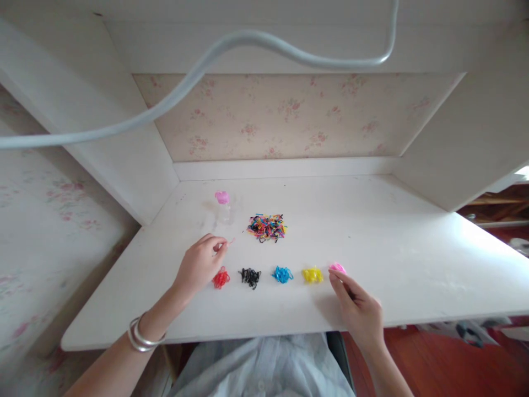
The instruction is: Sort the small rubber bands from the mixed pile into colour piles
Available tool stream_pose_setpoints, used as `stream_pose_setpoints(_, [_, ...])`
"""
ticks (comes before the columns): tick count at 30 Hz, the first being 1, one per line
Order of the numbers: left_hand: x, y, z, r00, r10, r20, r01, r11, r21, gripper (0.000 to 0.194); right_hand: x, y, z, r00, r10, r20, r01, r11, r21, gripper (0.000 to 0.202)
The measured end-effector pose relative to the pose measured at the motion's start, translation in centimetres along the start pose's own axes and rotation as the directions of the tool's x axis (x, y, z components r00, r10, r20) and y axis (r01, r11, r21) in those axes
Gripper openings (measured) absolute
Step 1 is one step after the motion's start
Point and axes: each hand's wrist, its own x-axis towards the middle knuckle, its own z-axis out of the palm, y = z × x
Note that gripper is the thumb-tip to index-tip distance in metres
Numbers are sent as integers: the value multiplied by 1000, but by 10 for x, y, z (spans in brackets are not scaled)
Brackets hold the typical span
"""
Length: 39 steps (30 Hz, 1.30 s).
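Note:
My left hand is closed in a pinch, with a small thin pinkish rubber band sticking out past the fingertips. Just below it lies a pile of red rubber bands, partly behind the hand. My right hand pinches thumb and finger together at the edge of a pink rubber band pile; whatever sits between those fingertips is too small to make out. Between the hands are piles of black bands, blue bands and yellow bands. Farther back is a mixed multicoloured heap.
A small clear bottle with a pink top stands behind my left hand. All this rests on a white desk with side panels and a back wall. A thick white cable or bar crosses the upper view.

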Motion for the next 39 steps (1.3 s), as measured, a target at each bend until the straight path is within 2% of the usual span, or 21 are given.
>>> stream_pose_setpoints(4, [-41, -14, -6, 991, -130, -24, 130, 992, 0, 24, 0, 1, 1, 1000, 1, 4, -1, 1000, -5, 37])
stream_pose_setpoints(8, [-67, -27, -3, 981, -191, 38, 192, 981, -19, 26, 1, -1, 2, 999, 37, 11, -37, 999, -4, 38])
stream_pose_setpoints(15, [-78, -30, 3, 975, -201, 99, 199, 980, 25, 28, 3, -5, 4, 997, 77, 19, -78, 997, 23, 38])
stream_pose_setpoints(18, [-80, -30, 3, 977, -188, 101, 186, 982, 31, 27, 7, -14, 2, 997, 70, 27, -72, 996, 61, 38])
stream_pose_setpoints(22, [-82, -34, 2, 978, -184, 99, 183, 983, 21, 28, 20, -44, 0, 991, -20, 134, 20, 1000, 5, 40])
stream_pose_setpoints(28, [-85, -41, 3, 981, -185, 64, 192, 975, -115, 28, 60, -91, 16, 929, -193, 315, 255, 952, -169, 38])
stream_pose_setpoints(30, [-87, -44, 2, 977, -209, 52, 215, 956, -199, 28, 75, -95, 27, 894, -206, 399, 327, 907, -265, 34])
stream_pose_setpoints(33, [-88, -48, 0, 963, -269, 32, 266, 918, -294, 27, 93, -94, 45, 856, -162, 492, 386, 832, -398, 32])
stream_pose_setpoints(39, [-91, -48, -2, 959, -282, 23, 271, 892, -362, 25, 113, -90, 77, 828, -90, 554, 442, 713, -545, 37])
